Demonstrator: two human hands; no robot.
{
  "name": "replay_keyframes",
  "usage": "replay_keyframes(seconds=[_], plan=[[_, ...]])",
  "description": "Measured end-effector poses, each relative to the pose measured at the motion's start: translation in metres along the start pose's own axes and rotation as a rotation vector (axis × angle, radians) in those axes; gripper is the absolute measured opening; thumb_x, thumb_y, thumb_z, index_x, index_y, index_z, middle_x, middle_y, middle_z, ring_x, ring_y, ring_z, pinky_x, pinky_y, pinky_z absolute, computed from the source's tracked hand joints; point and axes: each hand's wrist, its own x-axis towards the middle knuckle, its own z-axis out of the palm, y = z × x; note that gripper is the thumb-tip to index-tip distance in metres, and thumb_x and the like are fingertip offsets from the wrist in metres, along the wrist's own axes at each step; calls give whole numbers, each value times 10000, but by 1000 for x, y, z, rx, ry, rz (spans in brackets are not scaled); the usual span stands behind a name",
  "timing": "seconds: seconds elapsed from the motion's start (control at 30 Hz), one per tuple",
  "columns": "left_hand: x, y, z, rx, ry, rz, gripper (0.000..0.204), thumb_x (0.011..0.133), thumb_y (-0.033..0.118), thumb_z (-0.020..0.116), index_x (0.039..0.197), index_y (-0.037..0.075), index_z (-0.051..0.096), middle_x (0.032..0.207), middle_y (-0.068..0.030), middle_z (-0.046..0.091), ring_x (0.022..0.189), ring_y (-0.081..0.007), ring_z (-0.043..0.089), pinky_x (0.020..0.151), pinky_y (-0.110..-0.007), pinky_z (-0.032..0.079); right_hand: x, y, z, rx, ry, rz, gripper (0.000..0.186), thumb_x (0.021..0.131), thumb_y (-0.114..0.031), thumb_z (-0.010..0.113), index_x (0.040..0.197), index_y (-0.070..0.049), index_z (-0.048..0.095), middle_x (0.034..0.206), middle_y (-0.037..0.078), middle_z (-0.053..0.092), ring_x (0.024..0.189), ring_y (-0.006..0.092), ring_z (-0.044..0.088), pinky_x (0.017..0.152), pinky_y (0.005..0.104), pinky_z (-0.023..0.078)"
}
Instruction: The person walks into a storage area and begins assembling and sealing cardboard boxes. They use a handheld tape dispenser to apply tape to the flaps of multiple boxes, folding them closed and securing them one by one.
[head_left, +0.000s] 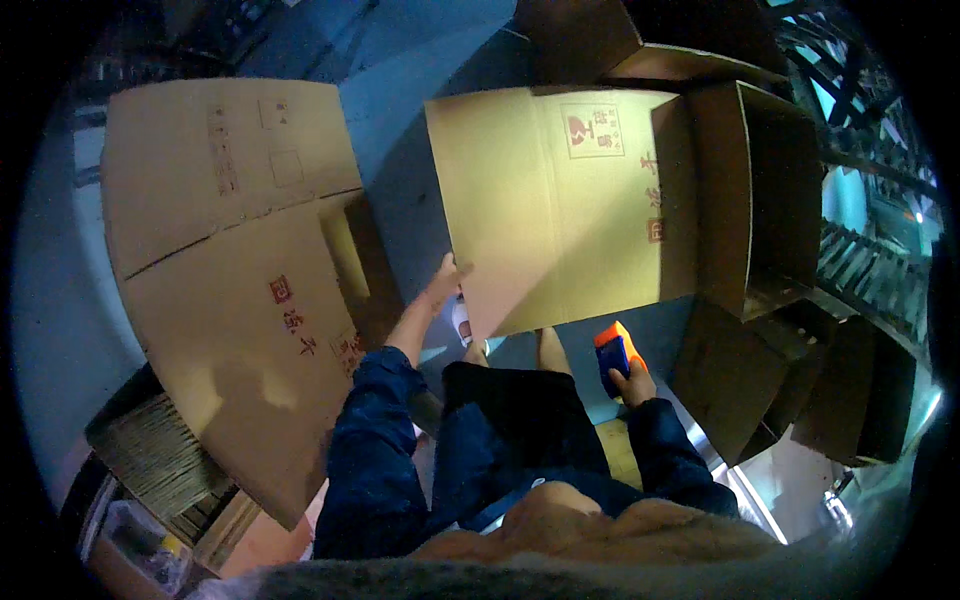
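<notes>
In front of me is a large tan cardboard box [590, 220] with red printing and a fragile-glass mark on its lit face. My left hand [444, 284] is closed on the box's left edge near its lower corner. My right hand [634, 383], lower right of the box and apart from it, grips an orange and dark-blue handheld tool [613, 360]. The tool looks like a tape dispenser, but its exact kind is unclear. The fingers partly cover it. At the box's right end, an open side [785, 200] shows a dark inside.
Another big cardboard box [235, 270] stands at my left, with a gap in its right side. More open boxes [745, 375] stand at the right and far right. A stack of flat cardboard [160, 450] lies lower left. My legs and a white shoe [461, 322] are below.
</notes>
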Motion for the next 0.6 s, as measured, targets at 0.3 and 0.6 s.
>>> replay_keyframes(seconds=[0.3, 0.6], plan=[[-119, 101, 137, 157, 157, 426, 218, 861, 167, 604, 965, -25, 613, 890, -49, 633, 753, -115, 585, 665, -279, 471, -26, 71, 23, 301, 151, 55, 432, 810, -355, 662, 1019, 7, 554, 891, 235, 620, 854, 366, 614, 729, 416, 478], [-195, 267, 221, 551, 552, 542, 94, 831, 104, 565, 846, 11, 564, 790, 2, 566, 698, -77, 489, 641, -244, 406, -29, 111, 25, 582, 97, 112, 476, 802, -395, 659, 1045, 5, 569, 963, 222, 631, 915, 357, 612, 780, 415, 476]])
